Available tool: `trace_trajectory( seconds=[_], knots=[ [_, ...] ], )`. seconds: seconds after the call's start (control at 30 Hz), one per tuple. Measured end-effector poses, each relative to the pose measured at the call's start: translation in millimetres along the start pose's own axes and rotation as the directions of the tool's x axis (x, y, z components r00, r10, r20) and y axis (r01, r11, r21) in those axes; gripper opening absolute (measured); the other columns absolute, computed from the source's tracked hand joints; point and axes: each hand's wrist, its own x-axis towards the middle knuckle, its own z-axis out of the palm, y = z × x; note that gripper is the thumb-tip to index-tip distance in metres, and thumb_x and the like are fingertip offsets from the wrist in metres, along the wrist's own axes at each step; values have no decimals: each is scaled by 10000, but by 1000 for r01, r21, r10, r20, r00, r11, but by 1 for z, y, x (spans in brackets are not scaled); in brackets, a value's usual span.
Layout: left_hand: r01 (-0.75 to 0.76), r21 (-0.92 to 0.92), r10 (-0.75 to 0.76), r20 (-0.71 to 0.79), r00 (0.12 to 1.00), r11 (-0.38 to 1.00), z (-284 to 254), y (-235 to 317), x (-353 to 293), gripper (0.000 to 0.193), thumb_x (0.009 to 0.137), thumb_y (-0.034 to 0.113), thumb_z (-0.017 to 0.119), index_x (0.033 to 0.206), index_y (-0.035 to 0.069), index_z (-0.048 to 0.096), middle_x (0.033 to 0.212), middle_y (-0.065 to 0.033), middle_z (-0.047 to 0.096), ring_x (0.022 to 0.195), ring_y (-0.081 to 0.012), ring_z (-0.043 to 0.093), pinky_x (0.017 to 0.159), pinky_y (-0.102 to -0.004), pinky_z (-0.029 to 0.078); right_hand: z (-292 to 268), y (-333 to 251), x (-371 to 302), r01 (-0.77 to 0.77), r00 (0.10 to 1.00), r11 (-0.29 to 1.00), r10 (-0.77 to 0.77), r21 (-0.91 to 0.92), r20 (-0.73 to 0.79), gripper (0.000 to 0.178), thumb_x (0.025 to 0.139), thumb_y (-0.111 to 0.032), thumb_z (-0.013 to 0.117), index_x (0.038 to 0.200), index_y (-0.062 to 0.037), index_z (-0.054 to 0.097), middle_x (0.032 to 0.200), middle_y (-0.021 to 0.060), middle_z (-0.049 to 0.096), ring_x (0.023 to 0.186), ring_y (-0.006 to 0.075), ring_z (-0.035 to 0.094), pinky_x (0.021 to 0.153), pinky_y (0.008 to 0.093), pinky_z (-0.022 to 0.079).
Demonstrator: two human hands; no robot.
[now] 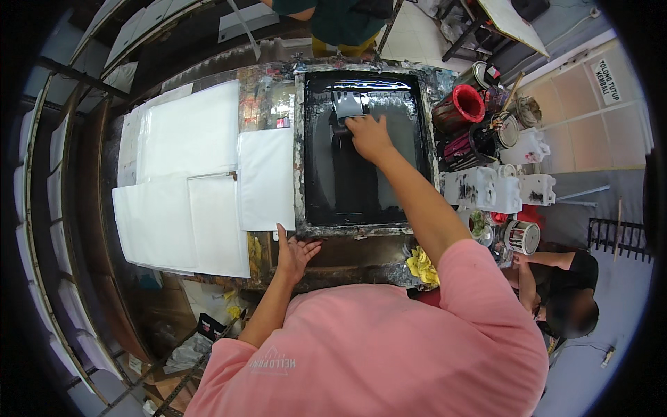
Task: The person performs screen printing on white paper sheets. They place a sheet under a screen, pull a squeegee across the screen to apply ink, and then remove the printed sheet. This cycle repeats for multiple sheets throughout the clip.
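A screen-printing frame (300, 153) with a worn, ink-stained rim lies on the table in front of me, its mesh (396, 174) coated in glossy black ink. Toward the far part of the mesh, my right hand (370, 137) is closed on a dark squeegee (340, 130), which the fingers partly cover. A pale, shiny patch (349, 103) shows just beyond it. My left hand (295, 256) is palm up with fingers spread, at the frame's near left corner. Its thumb reaches the near edge of a white sheet (267, 181) beside the frame.
More white sheets (187, 132) cover the table's left side. Ink cans, a red bucket (467, 104) and white jugs (500, 189) crowd the right. A yellow cloth (422, 265) lies near my right arm. One person (347, 24) stands across the table, another (566, 292) at the right.
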Motion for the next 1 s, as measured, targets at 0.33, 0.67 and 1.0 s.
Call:
trace_trajectory(
  seconds=[0.33,0.67,1.0],
  knots=[
    [-398,-59,371,506,779,916,6,32,-58,1009,994,876,310,1531,28,416,1534,-236,569,1454,-349,538,1217,-494,400,-144,-103,-181,-40,990,994,53,99,-131,576,916,-540,742,1209,-53,648,1134,147,627,1062,352,608,892,516,442],
    [-114,978,571,194,798,-173,-9,45,-17,995,1030,801,371,1731,109,229,1740,-323,215,1630,-523,97,1292,-675,45,-223,-93,-120,14,794,998,-48,-61,-606,447,881,-520,777,975,-88,713,902,67,612,914,273,580,895,468,354],
    [0,936,690,259,676,-351,-40,16,-8,1206,907,883,503,1651,-49,329,1742,-224,295,1661,-387,131,1225,-776,-80,-264,-80,-85,34,781,999,-37,-18,-623,479,893,-520,792,1008,-57,750,896,70,662,879,279,607,844,443,394]
  ],
)
